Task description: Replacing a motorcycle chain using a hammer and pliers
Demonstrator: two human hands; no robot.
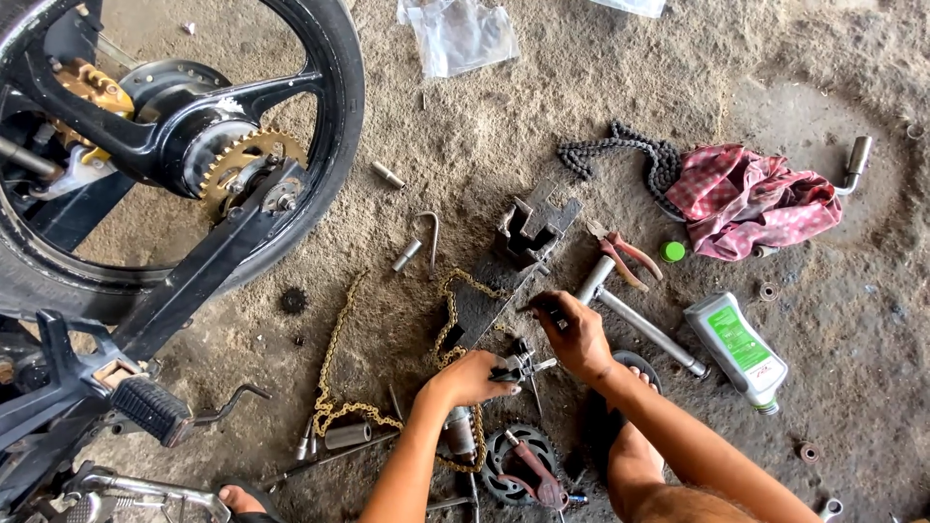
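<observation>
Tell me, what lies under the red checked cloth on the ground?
A dark chain runs from the left up to the red checked cloth and disappears beneath it. How far it continues underneath is hidden.

Soft, even daylight covers the dirt floor (601, 87), brightest toward the top and dimmer along the bottom edge. Shadows are weak and short, pooling just under the hands and the wheel (184, 145). A plastic bag (457, 34) and the oil bottle (736, 347) catch mild glare. Focus is sharp at centre; wide-angle bending curves the wheel at the left edge.
</observation>
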